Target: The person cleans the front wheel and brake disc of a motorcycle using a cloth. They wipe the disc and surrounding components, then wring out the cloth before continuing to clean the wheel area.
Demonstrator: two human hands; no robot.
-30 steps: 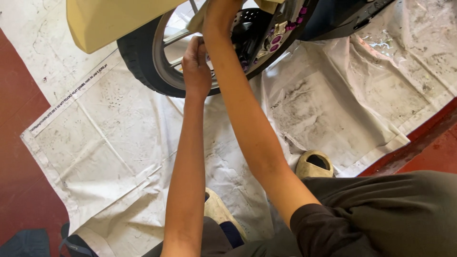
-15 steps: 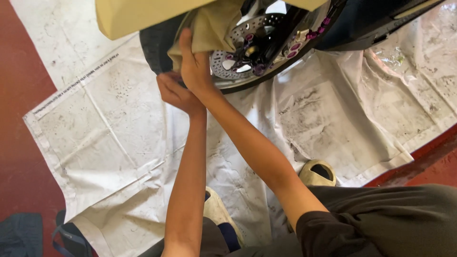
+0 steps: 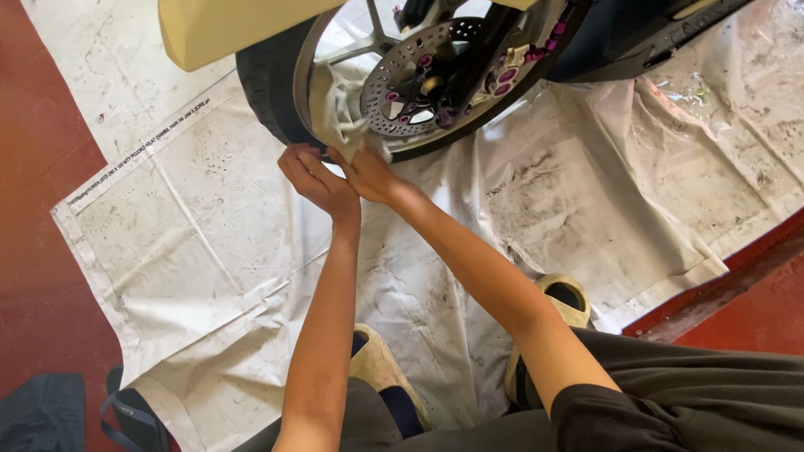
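Pale cloth rag (image 3: 343,113) is pinched by my right hand (image 3: 368,172) against the silver spoked wheel rim (image 3: 311,75); my left hand (image 3: 311,177) curls just below the rim, seemingly holding nothing. I judge the rag may snag on the drilled brake disc (image 3: 410,79) beside it.

A big white sheet (image 3: 209,251) is spread over the red floor (image 3: 33,167) — creased, smudged with grey dirt, one hemmed edge running along its left side. Its right edge folds over near a raised red strip (image 3: 737,276) of floor. A pale yellow mudguard (image 3: 226,29) hangs over the top of the scene, and dark bodywork (image 3: 636,38) stretches off to the upper right. Two cream slip-on shoes rest on the sheet — one (image 3: 381,368) low in the middle, the other (image 3: 561,305) further right beside grey trousers (image 3: 712,393). In the bottom left corner lies a dark blue bag (image 3: 46,414) with a strap (image 3: 126,414).
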